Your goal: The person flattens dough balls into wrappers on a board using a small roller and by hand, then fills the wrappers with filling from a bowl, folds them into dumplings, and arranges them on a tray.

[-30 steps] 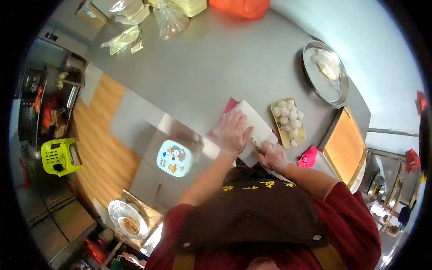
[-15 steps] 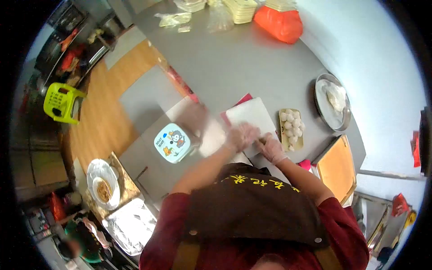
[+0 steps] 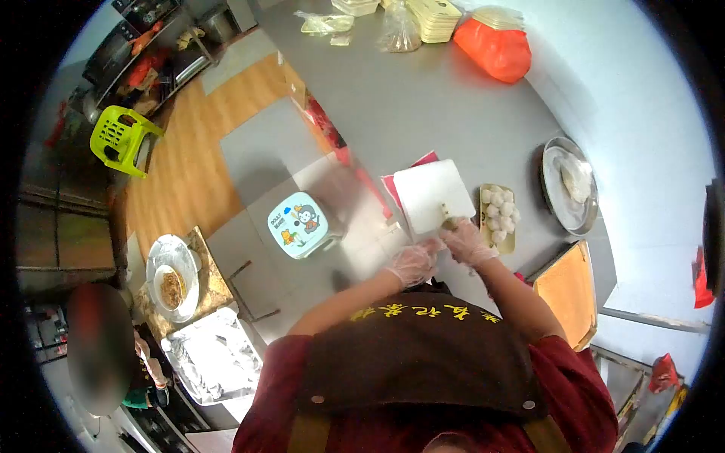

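My left hand (image 3: 416, 263), in a clear plastic glove, is beside the near edge of the white board (image 3: 432, 190). Its fingers look curled, and whatever they may hold is hidden. My right hand (image 3: 470, 244), gloved the same way, is closed at the board's near right corner around a small brownish thing too little to name. A small pale piece (image 3: 445, 208) lies on the board just beyond those fingers. Right of the board, a shallow tray of white balls (image 3: 501, 214) stands close to my right hand.
A round metal pan (image 3: 559, 206) with a plastic bag stands at the right by the wall. An orange-brown board (image 3: 568, 294) is nearer. A blue lunch-box-like container (image 3: 298, 225) is at left. A red bag (image 3: 495, 50) and stacked trays (image 3: 436, 20) sit at the back.
My left hand has drawn back toward my body, off the board. My right hand stays near the board's corner, and the small piece on the board now shows. The whole view has shifted slightly.
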### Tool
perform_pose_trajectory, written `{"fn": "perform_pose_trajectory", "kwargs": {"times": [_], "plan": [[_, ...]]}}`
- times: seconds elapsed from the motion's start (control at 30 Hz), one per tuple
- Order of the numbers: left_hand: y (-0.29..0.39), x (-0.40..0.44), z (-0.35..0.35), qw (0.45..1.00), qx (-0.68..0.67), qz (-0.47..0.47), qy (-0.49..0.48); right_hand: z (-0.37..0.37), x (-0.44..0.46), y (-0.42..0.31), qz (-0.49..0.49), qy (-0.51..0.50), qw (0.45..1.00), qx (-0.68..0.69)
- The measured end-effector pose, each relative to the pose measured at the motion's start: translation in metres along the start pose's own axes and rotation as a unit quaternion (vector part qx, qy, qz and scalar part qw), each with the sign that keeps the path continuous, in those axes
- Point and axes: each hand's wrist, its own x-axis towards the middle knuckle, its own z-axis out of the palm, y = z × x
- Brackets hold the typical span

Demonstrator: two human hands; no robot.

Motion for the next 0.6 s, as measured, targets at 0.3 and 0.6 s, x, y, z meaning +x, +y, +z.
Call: {"fn": "perform_pose_trajectory", "kwargs": {"times": [0.3, 0.6], "plan": [[-0.016, 0.007, 0.013, 0.993, -0.011, 0.114, -0.021, -0.137, 0.052, -0.118, 0.102, 0.031, 0.974, -0.201], [-0.019, 0.024, -0.059, 0.981, 0.131, -0.140, 0.025, -0.168, 0.117, -0.129, 0.097, -0.044, 0.948, -0.300]]}}
